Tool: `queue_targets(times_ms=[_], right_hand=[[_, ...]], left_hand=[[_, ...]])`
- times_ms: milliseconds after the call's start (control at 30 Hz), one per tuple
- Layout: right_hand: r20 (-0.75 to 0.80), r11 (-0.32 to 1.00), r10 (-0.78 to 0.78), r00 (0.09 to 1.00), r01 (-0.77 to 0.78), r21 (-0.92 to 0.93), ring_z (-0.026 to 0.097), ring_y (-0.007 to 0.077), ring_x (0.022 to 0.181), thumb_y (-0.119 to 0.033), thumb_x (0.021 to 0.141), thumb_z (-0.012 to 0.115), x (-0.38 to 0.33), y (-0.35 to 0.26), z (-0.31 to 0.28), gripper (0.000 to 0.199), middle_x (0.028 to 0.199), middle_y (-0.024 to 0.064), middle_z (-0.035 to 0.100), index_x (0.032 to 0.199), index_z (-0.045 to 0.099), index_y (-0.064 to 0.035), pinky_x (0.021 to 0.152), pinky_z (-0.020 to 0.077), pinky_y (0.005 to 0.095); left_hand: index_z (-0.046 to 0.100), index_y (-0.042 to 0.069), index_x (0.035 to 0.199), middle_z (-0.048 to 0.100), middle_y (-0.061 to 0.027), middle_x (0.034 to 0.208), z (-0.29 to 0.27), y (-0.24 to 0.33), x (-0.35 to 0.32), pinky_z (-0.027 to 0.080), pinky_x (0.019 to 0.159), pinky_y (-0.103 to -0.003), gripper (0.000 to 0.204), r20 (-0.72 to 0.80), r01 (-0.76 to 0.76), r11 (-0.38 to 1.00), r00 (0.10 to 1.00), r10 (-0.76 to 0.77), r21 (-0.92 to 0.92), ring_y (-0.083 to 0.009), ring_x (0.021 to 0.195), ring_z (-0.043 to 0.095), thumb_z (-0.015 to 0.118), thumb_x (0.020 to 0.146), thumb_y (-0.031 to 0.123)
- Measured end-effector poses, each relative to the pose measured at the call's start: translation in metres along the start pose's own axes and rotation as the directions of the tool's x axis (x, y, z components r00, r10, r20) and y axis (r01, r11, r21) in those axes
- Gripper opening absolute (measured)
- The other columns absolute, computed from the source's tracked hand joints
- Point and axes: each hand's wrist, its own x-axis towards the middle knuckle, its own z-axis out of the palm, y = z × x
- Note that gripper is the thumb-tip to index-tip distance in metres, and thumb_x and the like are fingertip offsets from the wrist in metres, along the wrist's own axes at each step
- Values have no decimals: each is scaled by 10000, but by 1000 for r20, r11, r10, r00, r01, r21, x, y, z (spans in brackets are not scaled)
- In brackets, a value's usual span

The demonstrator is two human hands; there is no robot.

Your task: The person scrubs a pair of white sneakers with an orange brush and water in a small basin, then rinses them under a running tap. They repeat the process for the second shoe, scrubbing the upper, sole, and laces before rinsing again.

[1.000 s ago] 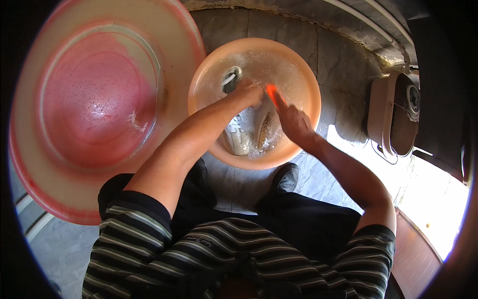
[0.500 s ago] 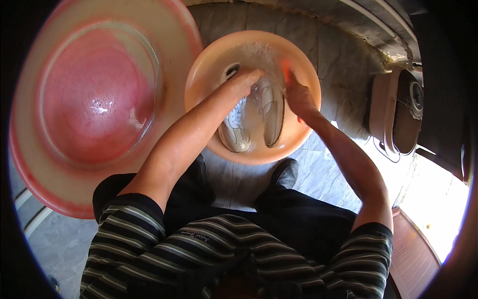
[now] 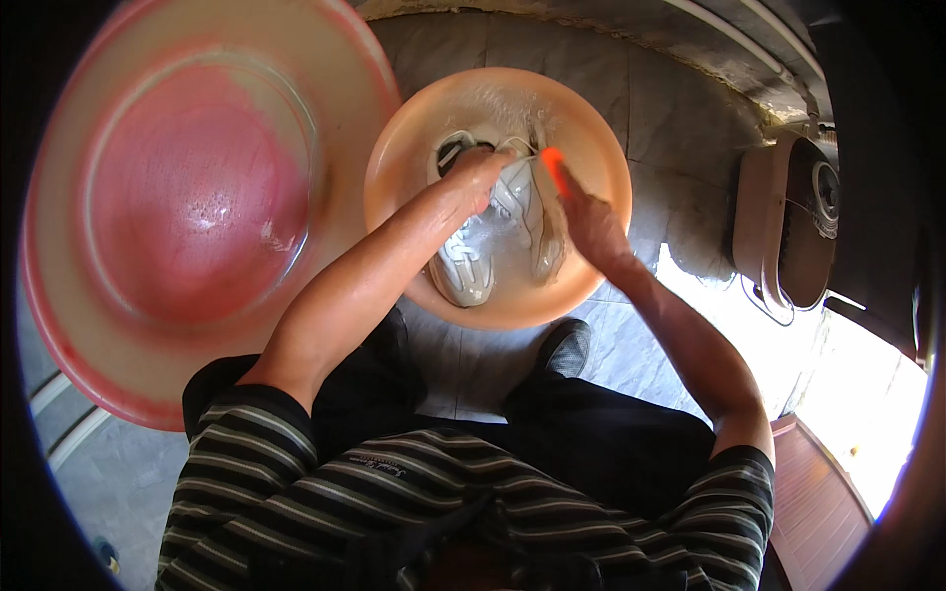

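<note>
A pair of pale lace-up shoes lies in cloudy water inside an orange basin (image 3: 394,128). The left shoe (image 3: 463,264) rests with its toe toward me. My left hand (image 3: 479,173) is closed at the upper end of the right shoe (image 3: 520,193), which is tilted on its side; its fingertips are partly hidden. A bright orange-red brush (image 3: 554,169) sticks out from my right hand (image 3: 595,225), which is wrapped round it. The brush's far end is against or very near the right shoe's outer side; its bristles are hard to make out.
A large pink and cream tub (image 3: 345,207) stands at the left, touching or close to the basin. A beige plastic appliance or container (image 3: 761,217) is by the right wall. White pipes (image 3: 724,34) run along the far right. My shoe (image 3: 565,349) is on the tiles near the basin.
The brush has shifted left and up, over the right shoe's upper end. The right shoe is rolled further, showing its laces. My left hand has dropped a little nearer.
</note>
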Motion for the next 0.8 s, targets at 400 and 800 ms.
queue_targets(times_ms=[400, 800], right_hand=[[-96, 1000, -16, 995, 14, -25, 664, 435, 982, -216, 1011, 582, 50, -14, -32, 508, 1070, 238, 692, 1509, 488, -194, 879, 514, 493], [49, 975, -60, 997, 69, -211, 678, 440, 860, -252, 1046, 508, 90, -39, -51, 476, 929, 252, 690, 1520, 466, -288, 787, 526, 532]], left_hand=[[594, -56, 1278, 657, -139, 1220, 8, 17, -32, 462, 965, -357, 507, 271, -89, 965, 962, 19, 249, -207, 1112, 602, 749, 887, 226], [592, -49, 975, 663, -291, 901, 37, -12, -31, 494, 780, -540, 296, 227, -370, 377, 900, 371, 849, -506, 892, 637, 579, 986, 247]])
